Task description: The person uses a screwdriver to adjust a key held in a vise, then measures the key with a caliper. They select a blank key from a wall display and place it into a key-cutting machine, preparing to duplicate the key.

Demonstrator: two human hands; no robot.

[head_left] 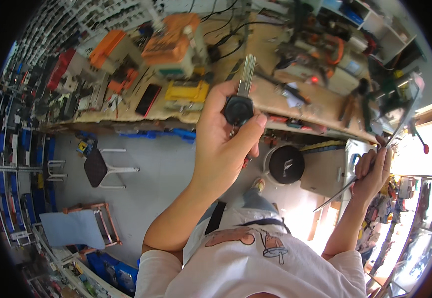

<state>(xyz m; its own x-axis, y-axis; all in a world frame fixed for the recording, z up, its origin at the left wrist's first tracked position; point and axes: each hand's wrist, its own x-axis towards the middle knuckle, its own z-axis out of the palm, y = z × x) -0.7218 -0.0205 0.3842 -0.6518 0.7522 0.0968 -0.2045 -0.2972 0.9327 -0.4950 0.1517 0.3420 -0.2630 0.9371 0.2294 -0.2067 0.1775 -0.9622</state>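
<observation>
Here we are, and our left hand [221, 124] has the black-headed key [239, 110] front and centre, its blade pointing up and away over the near edge of the surface [320, 102]. The fingers are curled closed behind the head, thumb laid along its side, no slack that we can spot. Out to the right, our right hand [372, 168] has its fingers wrapped round a long thin rod [402, 124], which slants well apart from the key.

How far along are we? The key is in hand and up in clear view, and its blade sits in none of the machines; rod and key don't meet. The orange-topped machine [174, 42] stands beyond, with the yellow block [186, 92] and the red-edged phone [148, 99] nearer the front edge. Whether the blade is finished or has work left, we can't call from here.

Now the murky parts: the blade's grooves smear together, so it may be one blade or several side by side. Our palm hides whatever the small red piece [246, 162] below it belongs to, and the rod's upper end blurs into the clutter.
</observation>
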